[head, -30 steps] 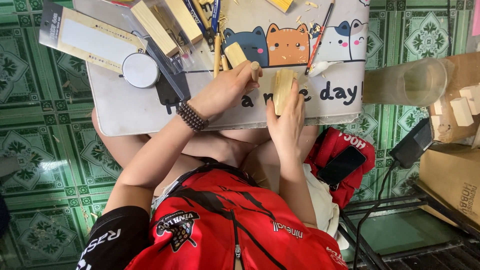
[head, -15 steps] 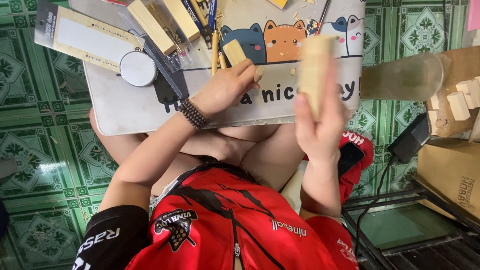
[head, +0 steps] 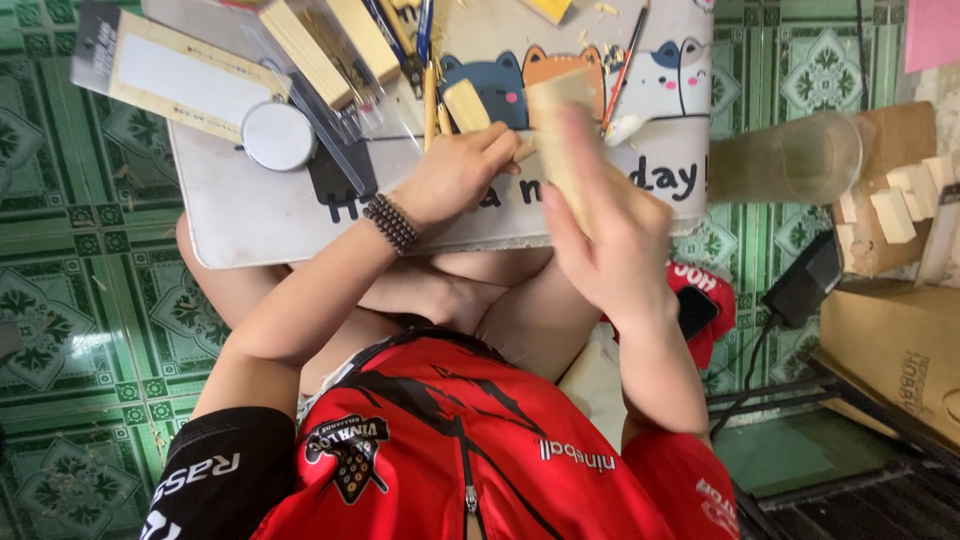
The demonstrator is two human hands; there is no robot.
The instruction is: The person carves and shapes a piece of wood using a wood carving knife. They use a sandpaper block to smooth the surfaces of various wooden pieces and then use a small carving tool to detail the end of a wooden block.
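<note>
**Pale wood block back beside left hand**

Pale wood: block (head: pixel 560 110) gripped in right hand (head: pixel 610 240), fingers wrapped round its lower half, top end free and standing over the cat print. Strongly blurred, so exact finger placement not readable. Left hand (head: pixel 455 175), beaded bracelet at the wrist, curled shut on a thin tool (head: pixel 522 152); only a short stub visible past the knuckles, kind of tool not clear. Stub almost touching the block's near edge.

Change noted: one second ago block low against the board at the left hand; half a second ago lifted off to the right and held upright, well apart; now returned just beside the left hand. Left hand unmoved throughout. Judged a quick look at the piece, with tool and wood together again.

Around: white lap board (head: pixel 260 215) across the knees, small wood offcut (head: pixel 467 105), round metal lid (head: pixel 278 135), packet of wood sticks (head: pixel 305 55). Further right, clear plastic cup (head: pixel 790 160) and cut blocks (head: pixel 895 215). Green tiled floor (head: pixel 80 300) beneath.
</note>
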